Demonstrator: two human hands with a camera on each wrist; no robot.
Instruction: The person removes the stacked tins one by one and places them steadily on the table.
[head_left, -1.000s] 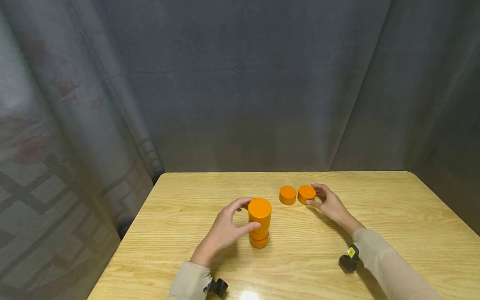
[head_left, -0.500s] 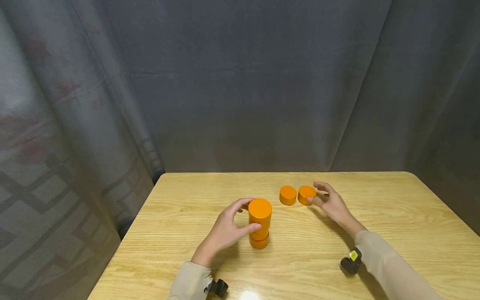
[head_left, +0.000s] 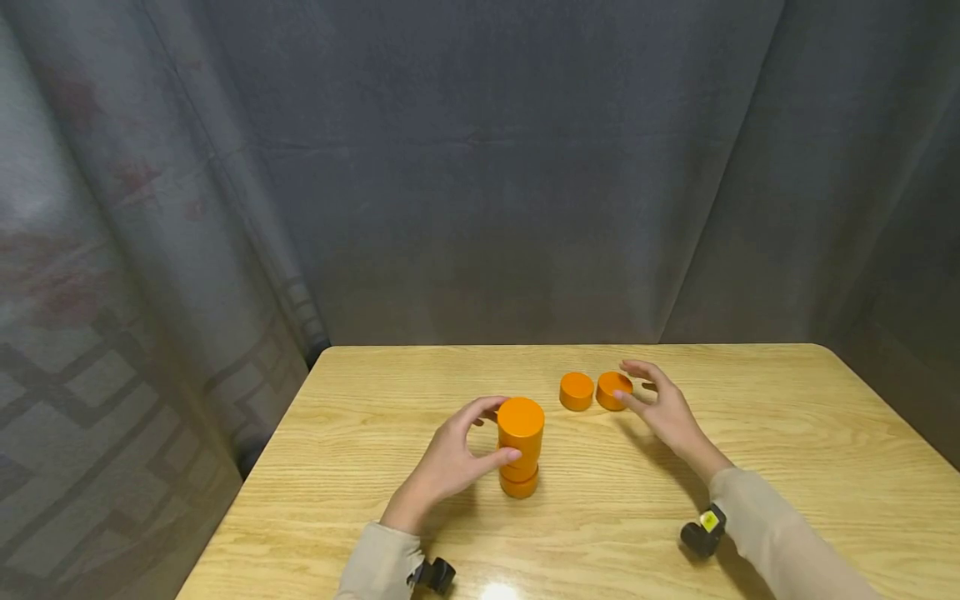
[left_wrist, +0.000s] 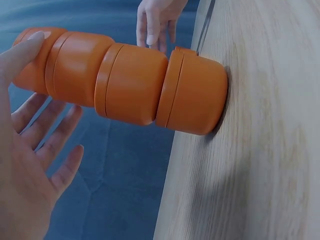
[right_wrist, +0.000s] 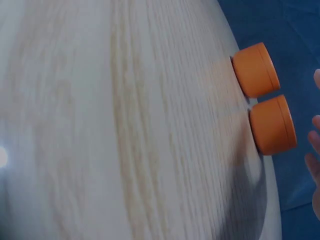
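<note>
Several orange round lidded jars stand in an upright stack point(head_left: 519, 425) on the table, left of the two loose ones. My left hand point(head_left: 448, 462) holds the top jar point(left_wrist: 36, 67) between the thumb in front and the fingers reaching round behind it. In the left wrist view the other fingers spread loosely below the thumb. My right hand point(head_left: 667, 417) hovers by the nearer loose jar point(head_left: 608, 402), fingers apart, the thumb overlapping its edge in the head view. The right wrist view has the fingers off to the side of that jar point(right_wrist: 272, 125), with a gap between.
A second loose jar point(head_left: 576, 392) stands close to the first, towards the back of the wooden table point(head_left: 375, 383). Behind the table hangs a grey curtain point(head_left: 480, 208). Black wrist cameras point(head_left: 703, 533) stick out below both sleeves.
My right hand has come away from the right loose jar, its fingers lifting and spreading wider. The left hand and the stack look unmoved.
</note>
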